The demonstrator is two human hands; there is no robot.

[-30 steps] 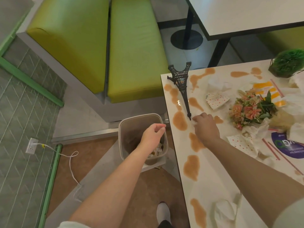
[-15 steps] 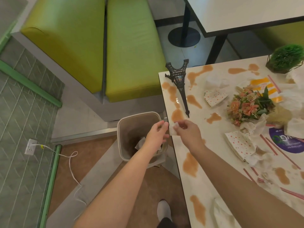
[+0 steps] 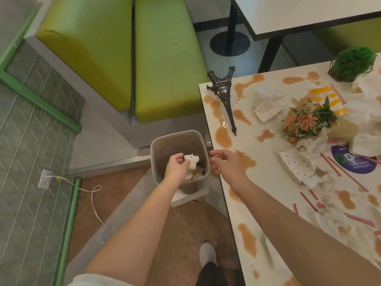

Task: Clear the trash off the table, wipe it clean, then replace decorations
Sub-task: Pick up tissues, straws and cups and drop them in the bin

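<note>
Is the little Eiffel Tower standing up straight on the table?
No, the Eiffel Tower lies tipped over on the table, its tip beside a brown spill.

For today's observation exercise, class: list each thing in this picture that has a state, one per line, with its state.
Left hand: pinches a crumpled napkin over the bin.
Right hand: empty, fingers loosely curled.
Trash bin: open, partly filled.
Eiffel Tower model: lying on its side.
Table: spill-stained, littered.
Flower bouquet: lying down.
Potted plant: upright.
</note>
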